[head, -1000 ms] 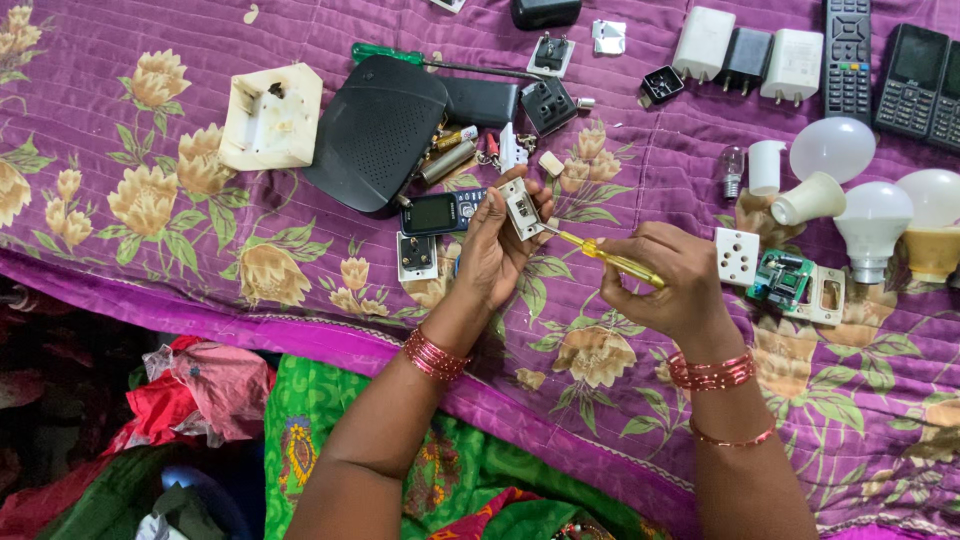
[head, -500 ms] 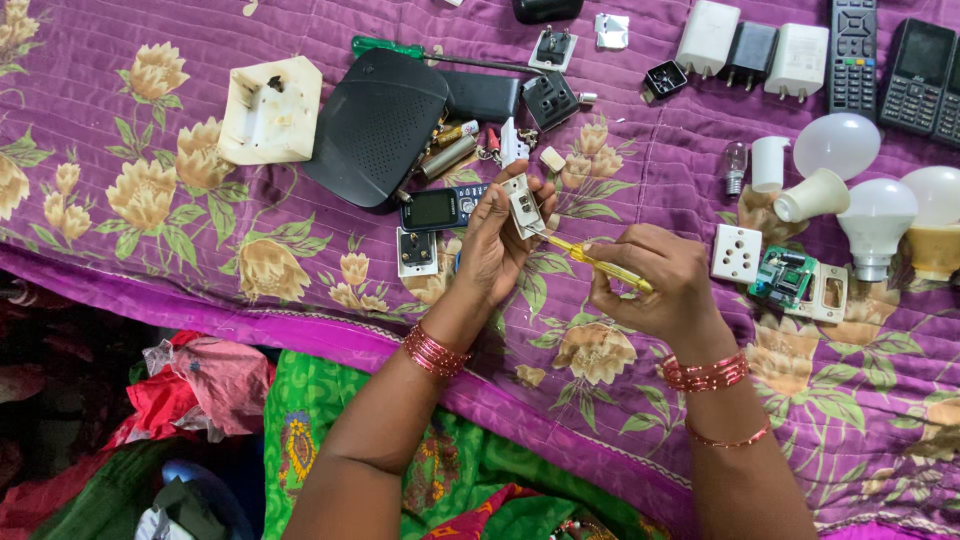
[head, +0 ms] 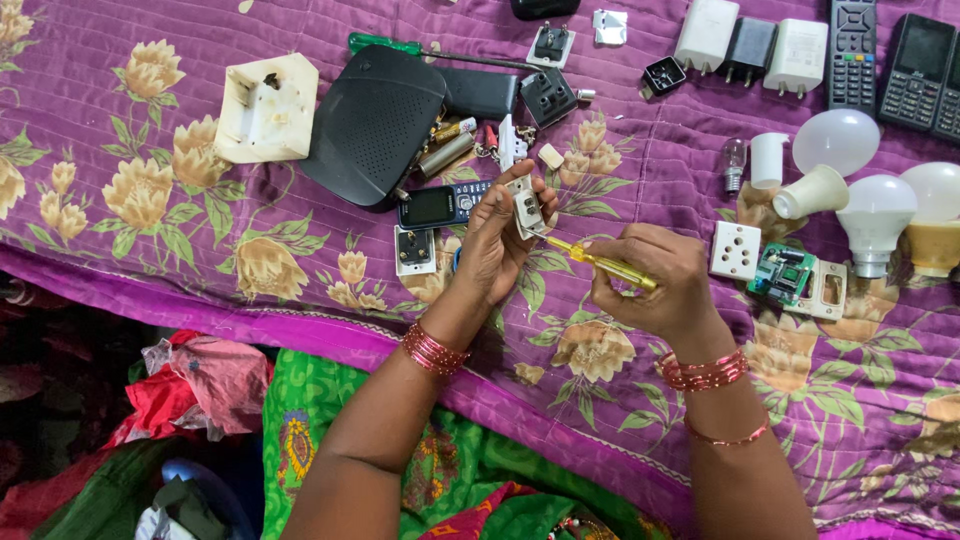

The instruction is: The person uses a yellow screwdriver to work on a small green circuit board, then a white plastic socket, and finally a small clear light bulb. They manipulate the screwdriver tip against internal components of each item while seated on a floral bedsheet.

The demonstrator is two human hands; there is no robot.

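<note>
Switch module (head: 523,207), small and white, pinched upright in the left hand (head: 497,245), fingers closed around its edges, held just above the purple floral quilt (head: 150,260). Yellow-handled screwdriver (head: 600,262) clamped in the right hand (head: 650,285), fingers curled tight over the handle, tip touching the module's lower edge. Red bangles on both wrists.

Just left of the left hand: a white socket plate (head: 414,250) lying flat, and a small dark keypad phone (head: 440,204) beside it. Further up the quilt: a rounded black router (head: 372,125), a cream switch box (head: 266,108) with an open recess, a green-handled screwdriver (head: 385,44), and a black socket (head: 547,96).

Right of the right hand: a white three-pin socket face (head: 735,250), touching or nearly touching a green circuit board (head: 781,275) set in a white frame. Beyond these, white bulbs (head: 838,140) and loose bulb bases in a cluster. Along the top edge: white and black charger adapters (head: 752,45), a black remote control (head: 853,50), two dark keypad phones (head: 915,70). No packages or signs; lettering on the phones too small to tell.
</note>
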